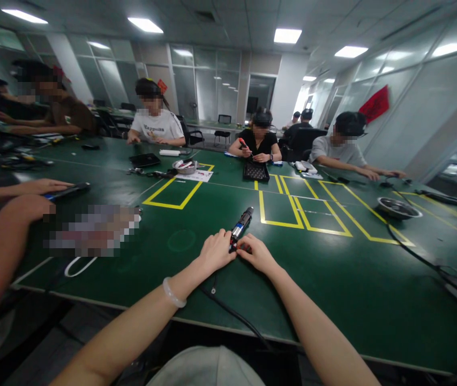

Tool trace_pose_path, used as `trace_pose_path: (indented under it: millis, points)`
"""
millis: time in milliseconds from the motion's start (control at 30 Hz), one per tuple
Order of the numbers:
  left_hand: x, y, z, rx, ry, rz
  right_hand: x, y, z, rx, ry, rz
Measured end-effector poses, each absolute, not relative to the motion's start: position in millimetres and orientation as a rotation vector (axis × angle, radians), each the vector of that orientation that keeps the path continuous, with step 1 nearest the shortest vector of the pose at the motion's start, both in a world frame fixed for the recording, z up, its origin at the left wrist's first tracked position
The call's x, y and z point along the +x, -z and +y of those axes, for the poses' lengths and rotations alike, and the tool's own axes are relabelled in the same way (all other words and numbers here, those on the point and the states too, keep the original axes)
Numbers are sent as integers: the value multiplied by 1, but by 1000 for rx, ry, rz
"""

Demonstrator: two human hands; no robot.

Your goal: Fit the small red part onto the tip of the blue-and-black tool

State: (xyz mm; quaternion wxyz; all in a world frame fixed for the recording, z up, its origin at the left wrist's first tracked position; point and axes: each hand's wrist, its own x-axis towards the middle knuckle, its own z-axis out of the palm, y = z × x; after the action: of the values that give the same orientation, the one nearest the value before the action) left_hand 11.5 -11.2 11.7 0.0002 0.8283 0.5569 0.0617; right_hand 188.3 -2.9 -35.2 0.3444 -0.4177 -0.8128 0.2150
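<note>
In front of me, a long black electric tool lies on the green table, its dark tip pointing away from me. A silver cylinder and a blue band show along its body. My left hand is closed on its near left side. At the near end, my right hand has its fingers bent and pressed together beside small red and dark parts. My fingers hide what exactly the right hand grips. A black cable runs over the table edge below my hands, with a small metal ring near it.
Yellow tape outlines mark the green table. A metal bowl stands at the right, another bowl farther back. A black tray lies before a co-worker. At left are another person's arms and a blurred-out item.
</note>
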Motion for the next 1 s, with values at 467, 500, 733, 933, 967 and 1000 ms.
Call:
trace_pose_path:
  millis: [467, 500, 733, 933, 967, 1000]
  points:
    - [16, -11, -4, 2539, -211, 1786, 183, 30, -6, -1086, -511, -2034]
    - [15, -11, -3, 2535, -205, 1786, 183, 31, -6, -1094, -517, -2033]
    - [-8, -16, 2, 2563, -159, 1827, 188, 38, -2, -1106, -579, -2001]
    - [-57, -18, 10, 2444, -84, 1957, 189, 35, -3, -1129, -625, -1995]
    - [-67, -19, 13, 2419, -64, 1975, 189, 35, -3, -1133, -629, -1996]
    - [-78, -20, 15, 2392, -43, 1997, 189, 35, -3, -1135, -629, -1998]
